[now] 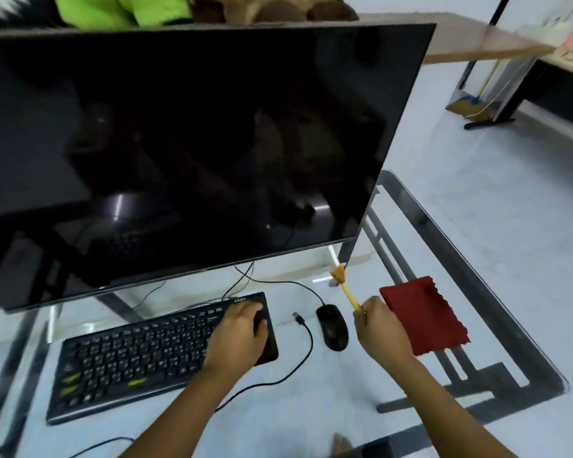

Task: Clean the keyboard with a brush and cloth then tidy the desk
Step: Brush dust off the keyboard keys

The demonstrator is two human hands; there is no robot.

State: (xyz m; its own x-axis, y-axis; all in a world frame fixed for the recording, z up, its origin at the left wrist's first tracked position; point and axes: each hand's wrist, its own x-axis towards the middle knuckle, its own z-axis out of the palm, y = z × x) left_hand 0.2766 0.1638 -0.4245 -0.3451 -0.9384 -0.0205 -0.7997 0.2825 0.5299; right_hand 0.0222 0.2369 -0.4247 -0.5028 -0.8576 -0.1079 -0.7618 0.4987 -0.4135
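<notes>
A black keyboard (139, 358) lies on the glass desk (328, 391), slanting up to the right. My left hand (242, 328) rests on its right end, fingers bent over the keys near the top right corner. My right hand (377, 325) grips the lower end of a thin yellow brush (346, 289), whose orange bristle head points up and left toward the monitor's corner. A dark red cloth (424, 312) lies flat on the desk, just right of my right hand.
A big black monitor (196, 143) stands behind the keyboard. A black mouse (332, 326) sits between my hands, and a loose cable with a USB plug (299, 319) curls beside it. The desk's right edge (477, 276) runs diagonally, floor beyond.
</notes>
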